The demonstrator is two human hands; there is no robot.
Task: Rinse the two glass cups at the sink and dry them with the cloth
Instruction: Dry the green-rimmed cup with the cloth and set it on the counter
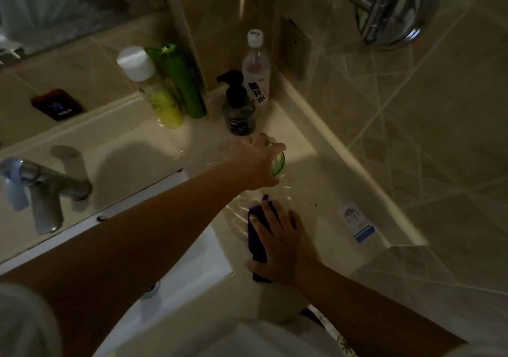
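1. On the table right of the sink (165, 282), my left hand (254, 161) reaches over a green-rimmed glass cup (277, 161), fingers curled round its top.
2. Nearer, my right hand (280, 246) lies flat, fingers straight, pressing the purple cloth (254, 239) against the table (330, 180).
3. Bottles stand far behind.

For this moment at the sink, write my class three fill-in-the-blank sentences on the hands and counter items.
1. The left hand reaches over a glass cup with a ____ tint.
2. The right hand rests on the ____ cloth.
3. The pump bottle has a ____ pump head.

Missing words: green; purple; black
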